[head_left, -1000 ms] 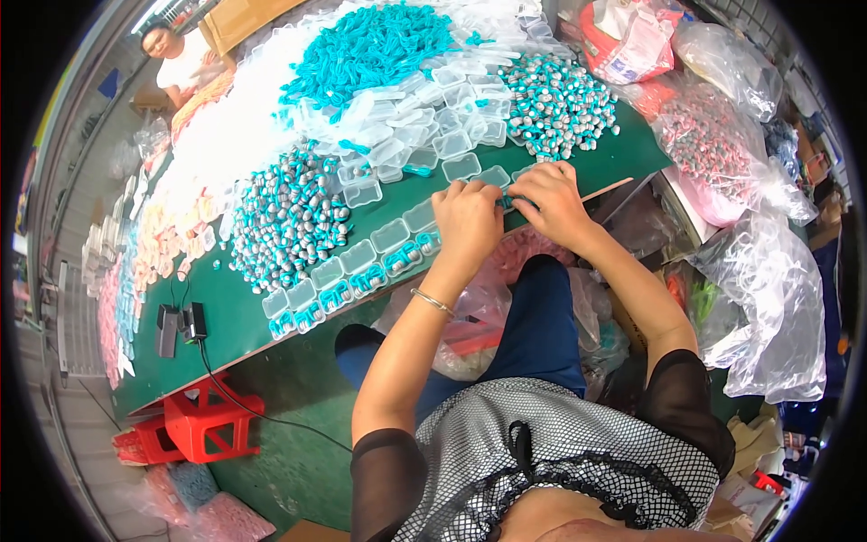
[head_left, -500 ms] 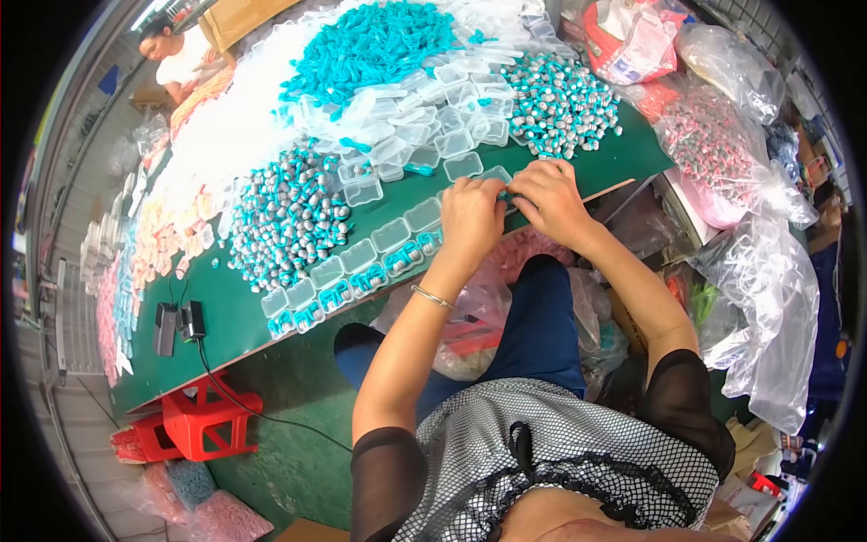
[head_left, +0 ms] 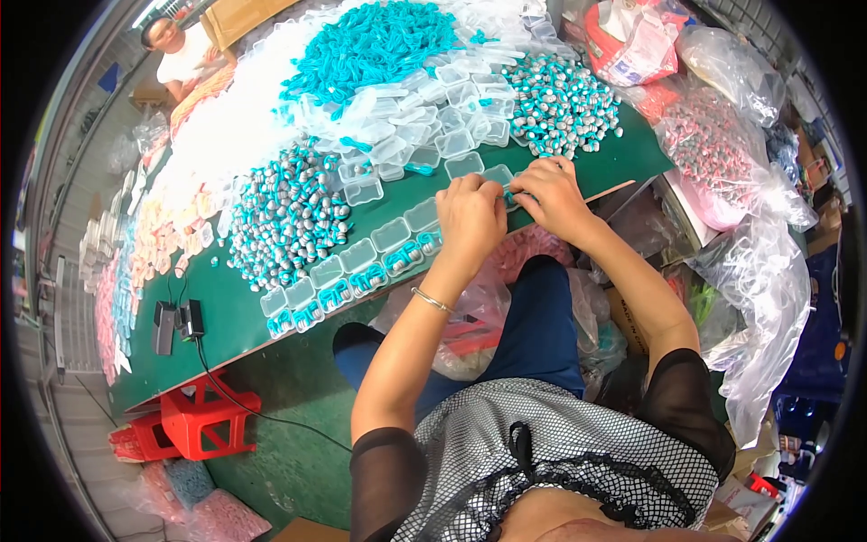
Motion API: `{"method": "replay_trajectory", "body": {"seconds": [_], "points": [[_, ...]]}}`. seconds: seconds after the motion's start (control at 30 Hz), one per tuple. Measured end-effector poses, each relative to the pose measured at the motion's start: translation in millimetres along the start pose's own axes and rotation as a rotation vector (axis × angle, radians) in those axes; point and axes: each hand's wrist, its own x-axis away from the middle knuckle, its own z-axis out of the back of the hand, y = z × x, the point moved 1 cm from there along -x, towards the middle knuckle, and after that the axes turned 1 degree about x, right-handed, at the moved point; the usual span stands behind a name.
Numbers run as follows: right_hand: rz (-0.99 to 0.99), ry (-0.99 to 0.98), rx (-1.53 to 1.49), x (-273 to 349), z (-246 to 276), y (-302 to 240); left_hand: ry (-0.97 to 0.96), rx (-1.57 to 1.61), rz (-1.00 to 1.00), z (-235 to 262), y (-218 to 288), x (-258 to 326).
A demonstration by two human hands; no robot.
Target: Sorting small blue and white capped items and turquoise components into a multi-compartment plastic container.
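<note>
My left hand [head_left: 471, 212] is curled with its fingers closed at the right end of a row of clear lidded boxes. Beside it my right hand [head_left: 553, 194] pinches at the same spot, fingertips almost meeting the left ones. A bit of teal [head_left: 508, 191] shows between the hands; most of it is hidden by fingers. An open clear lid [head_left: 497, 175] lies just behind them. Leftward along the table edge, several open boxes [head_left: 368, 280] hold small teal-and-silver pieces, their lids [head_left: 359, 255] folded back. What my left fingers grip is hidden.
Heaps of teal-and-silver pieces lie left [head_left: 287, 217] and right [head_left: 562, 107] on the green table [head_left: 226, 334]. Between them are stacked clear boxes [head_left: 433, 122] and a teal pile [head_left: 370, 54]. Plastic bags [head_left: 713, 135] stand at right, red stools [head_left: 209, 420] below left. Another person [head_left: 185, 59] sits far left.
Both hands stay at the same box, with small shifts of the fingers; my left hand has moved slightly left. The person at far left has raised their head.
</note>
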Motion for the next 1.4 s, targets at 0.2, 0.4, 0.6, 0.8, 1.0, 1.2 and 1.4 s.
{"method": "replay_trajectory", "body": {"seconds": [0.2, 0.4, 0.6, 0.8, 1.0, 1.2, 1.4], "points": [[0.052, 0.041, 0.061, 3, 2, -7, -0.061, -0.086, -0.079, 7, 4, 4], [0.008, 0.036, 0.089, 2, 4, -9, -0.092, -0.078, -0.038, 3, 0, -4], [-0.104, 0.037, 0.052, 3, -3, -5, -0.132, -0.043, -0.077, 3, -7, -7], [-0.105, 0.009, 0.024, 4, -3, -3, -0.220, 0.034, -0.079, 9, -8, -11], [-0.089, -0.063, 0.026, 1, -1, 0, -0.376, 0.005, -0.075, 9, -6, -13], [-0.110, -0.115, 0.006, 1, -1, 2, -0.282, 0.107, -0.015, 10, -9, -14], [-0.125, -0.096, -0.022, 4, -1, 0, -0.232, 0.111, -0.030, 6, -15, -13]]}}
